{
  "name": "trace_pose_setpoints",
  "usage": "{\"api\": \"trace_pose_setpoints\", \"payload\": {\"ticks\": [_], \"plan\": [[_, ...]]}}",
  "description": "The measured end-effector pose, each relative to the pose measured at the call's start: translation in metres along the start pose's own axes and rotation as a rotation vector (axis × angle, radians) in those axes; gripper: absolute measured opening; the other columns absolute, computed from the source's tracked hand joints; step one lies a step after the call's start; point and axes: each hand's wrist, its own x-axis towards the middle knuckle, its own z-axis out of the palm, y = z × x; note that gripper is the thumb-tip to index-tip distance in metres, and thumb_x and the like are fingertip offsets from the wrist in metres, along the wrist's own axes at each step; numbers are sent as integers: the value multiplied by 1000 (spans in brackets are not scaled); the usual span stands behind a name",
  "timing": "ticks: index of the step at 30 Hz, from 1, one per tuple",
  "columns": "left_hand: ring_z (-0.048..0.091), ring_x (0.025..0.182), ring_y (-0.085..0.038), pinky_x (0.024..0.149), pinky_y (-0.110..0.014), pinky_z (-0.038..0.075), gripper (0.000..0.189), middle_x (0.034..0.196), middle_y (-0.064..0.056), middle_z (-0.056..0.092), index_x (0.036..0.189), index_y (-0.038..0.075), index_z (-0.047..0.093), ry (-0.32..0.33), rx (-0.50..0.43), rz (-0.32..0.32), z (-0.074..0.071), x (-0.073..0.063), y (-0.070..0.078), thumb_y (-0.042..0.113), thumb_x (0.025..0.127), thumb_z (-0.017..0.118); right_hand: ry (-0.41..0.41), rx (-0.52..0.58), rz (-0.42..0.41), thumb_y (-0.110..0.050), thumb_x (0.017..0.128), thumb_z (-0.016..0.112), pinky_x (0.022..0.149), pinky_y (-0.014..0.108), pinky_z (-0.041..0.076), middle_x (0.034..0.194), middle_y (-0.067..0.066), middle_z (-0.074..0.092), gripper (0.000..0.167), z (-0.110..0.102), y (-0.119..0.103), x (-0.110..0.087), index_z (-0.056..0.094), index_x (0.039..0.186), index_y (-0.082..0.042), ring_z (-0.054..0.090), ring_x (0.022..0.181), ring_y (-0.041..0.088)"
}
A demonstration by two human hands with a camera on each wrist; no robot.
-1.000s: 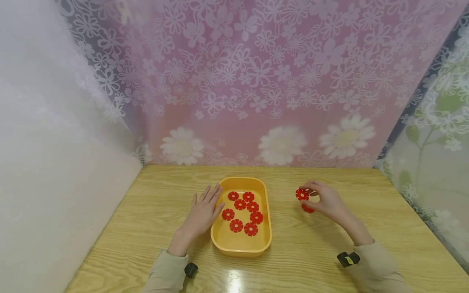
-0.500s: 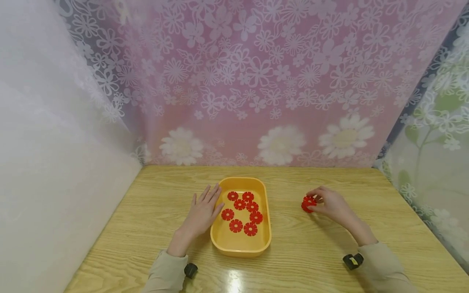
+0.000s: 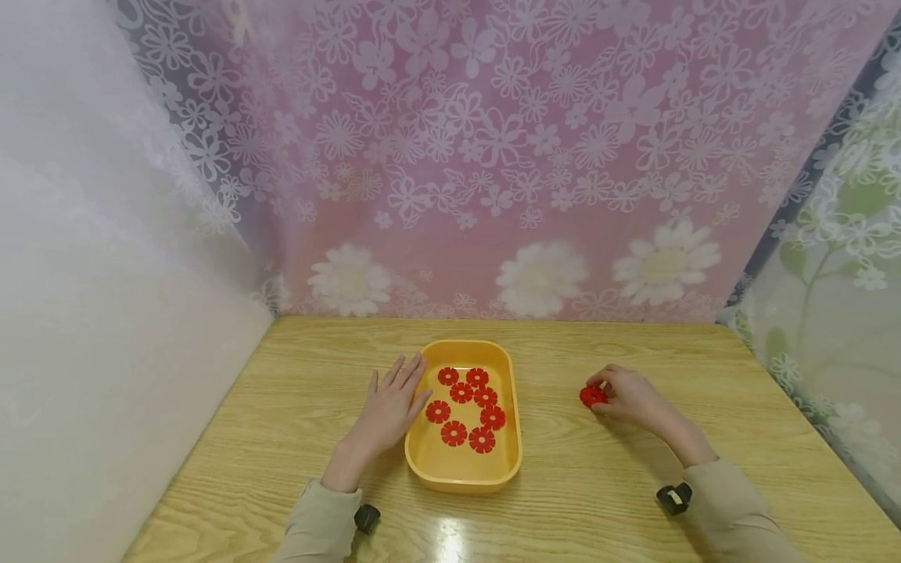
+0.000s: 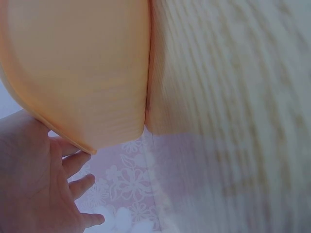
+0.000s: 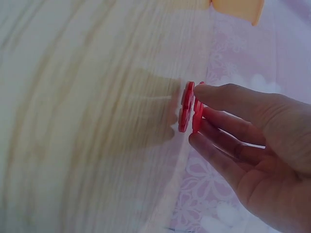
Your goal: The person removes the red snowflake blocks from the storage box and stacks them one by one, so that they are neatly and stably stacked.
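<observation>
My right hand [image 3: 632, 401] pinches a red notched plastic disc [image 5: 198, 114] between thumb and fingertips. Just under it, on the table side, is a second red notched disc [image 5: 186, 107]; in the head view the two overlap as one red shape. My left hand [image 3: 383, 413] lies along the left side of a yellow tray [image 3: 464, 473], its fingers spread and fairly straight against the rim. Several more red discs [image 3: 454, 433] lie flat and scattered inside that tray, some overlapping on its right side.
The wooden table [image 3: 563, 485] carries the tray at its middle, left of the discs by my right hand. A flowered pink curtain [image 3: 493, 172] hangs along the back edge, and a pale sheet [image 3: 141, 297] closes off the left side.
My right hand has brought its disc down and slightly right, from beside the disc on the table to right over it. The left hand and the tray stay as they were.
</observation>
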Motion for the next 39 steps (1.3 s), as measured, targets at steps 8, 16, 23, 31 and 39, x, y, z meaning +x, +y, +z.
{"api": "trace_pose_setpoints", "payload": {"ticks": [8,16,23,31,39], "plan": [[20,154,-36,115,-73,16,59,166,-9,27,159,7,34,-4,3,2,1,1,-1,37,109,47,-6,-37,-28,-9,77,86,64,35,54,90,8,62,31,5,5,3,72,102,3,64,76,21],[19,154,-36,116,-72,15,60,167,-10,26,160,8,32,-14,3,2,1,0,-1,34,108,48,-19,-41,-36,-10,77,86,64,37,54,90,8,62,31,5,7,4,72,102,3,64,76,22],[19,154,-36,116,-72,15,60,167,-9,26,160,8,33,-7,-2,-2,2,0,-1,35,108,48,-13,-43,-41,-10,78,85,65,36,55,91,9,63,30,6,6,3,72,102,4,64,77,23],[19,154,-35,116,-72,14,59,167,-9,27,159,8,34,-3,-16,0,2,0,-2,37,109,46,54,92,26,-10,92,74,72,45,59,105,17,66,28,-2,-1,0,71,116,5,68,87,32],[19,154,-34,116,-72,15,59,167,-8,26,159,8,34,0,-5,-3,3,1,-3,37,109,46,215,141,6,-8,96,69,82,53,58,115,20,67,29,-4,-3,3,69,124,0,68,98,39]]}}
